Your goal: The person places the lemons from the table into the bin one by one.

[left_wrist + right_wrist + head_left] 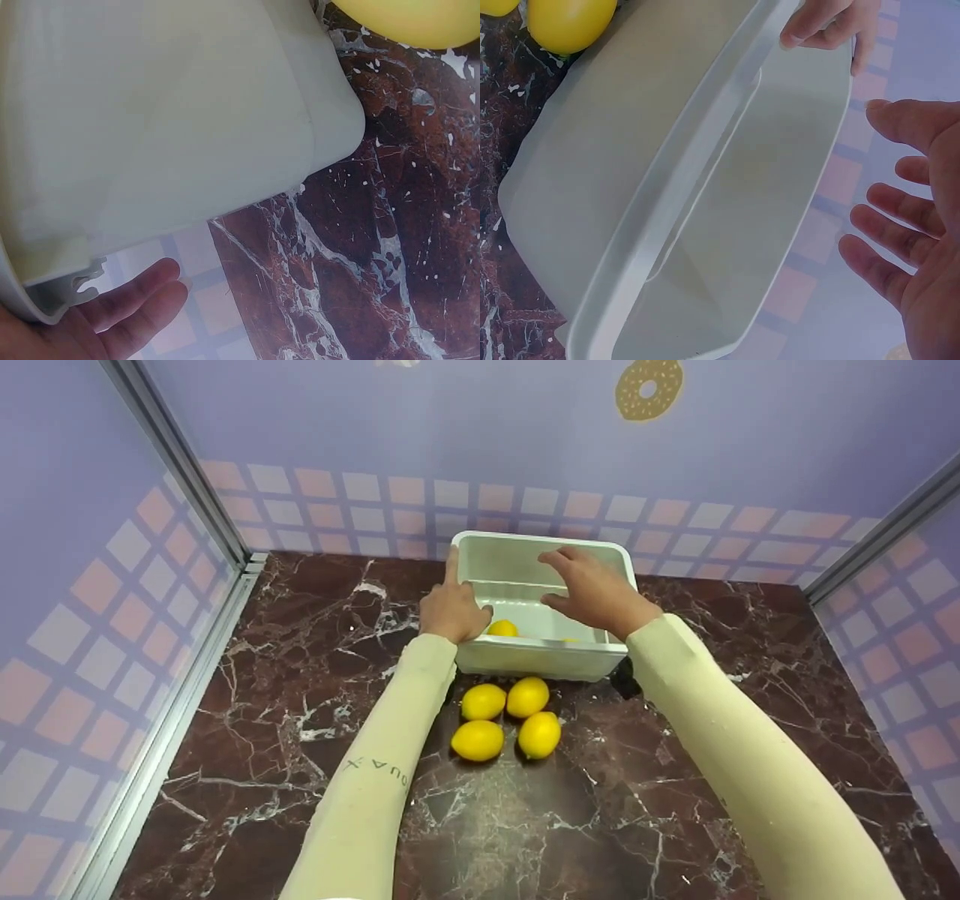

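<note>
A white plastic bin [532,659] stands on the dark marbled table. My left hand [454,611] grips its left rim, index finger along the edge, thumb over the inner side; in the left wrist view two fingers [146,319] show beyond the rim's lip. Over the right part of the bin hovers my right hand [596,591], fingers spread and holding nothing, as the right wrist view also shows. One lemon [503,628] lies inside near the left front corner. A sliver of another yellow one [571,640] peeks over the front rim, the rest hidden.
Several lemons [478,740] sit grouped on the table [315,810] just before the bin's front wall. Behind the bin rises a purple wall [525,435] with a checked band. Metal frame rails [240,585] edge the left and right sides.
</note>
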Demonstrator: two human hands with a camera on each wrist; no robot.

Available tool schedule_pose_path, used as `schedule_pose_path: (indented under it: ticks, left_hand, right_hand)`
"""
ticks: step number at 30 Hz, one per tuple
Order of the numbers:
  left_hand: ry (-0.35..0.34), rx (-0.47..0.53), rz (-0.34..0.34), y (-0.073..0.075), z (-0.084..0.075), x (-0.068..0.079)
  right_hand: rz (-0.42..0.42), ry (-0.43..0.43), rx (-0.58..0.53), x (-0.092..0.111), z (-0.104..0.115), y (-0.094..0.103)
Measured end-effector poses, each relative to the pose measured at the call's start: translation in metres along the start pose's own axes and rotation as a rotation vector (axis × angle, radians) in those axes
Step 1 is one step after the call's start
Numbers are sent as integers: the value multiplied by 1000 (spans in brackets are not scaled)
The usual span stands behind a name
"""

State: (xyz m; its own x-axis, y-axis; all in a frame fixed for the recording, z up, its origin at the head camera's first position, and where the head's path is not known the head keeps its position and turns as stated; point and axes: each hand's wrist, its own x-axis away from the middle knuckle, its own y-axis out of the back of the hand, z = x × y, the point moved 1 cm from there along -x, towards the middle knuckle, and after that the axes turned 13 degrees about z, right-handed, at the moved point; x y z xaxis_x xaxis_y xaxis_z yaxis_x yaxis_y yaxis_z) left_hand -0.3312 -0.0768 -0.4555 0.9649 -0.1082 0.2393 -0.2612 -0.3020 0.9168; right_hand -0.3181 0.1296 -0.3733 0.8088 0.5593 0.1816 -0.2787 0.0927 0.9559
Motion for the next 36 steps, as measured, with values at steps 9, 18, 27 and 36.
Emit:
schedule_pose_path:
  ticks: [9,18,27,36]
  left_hand:
    - [1,-8,9,0,0,0]
    - [-1,-19,1,0,0,0]
    - [-1,-19,-3,-1,0,-1]
    - [3,-21,3,-1,0,-1]
  right_hand:
    - [-14,34,17,5,-1,-2]
    - [-14,42,23,10,0,-1]
    - [-45,65,25,15,2,-3]
    - [-30,78,43,19,6,-4]
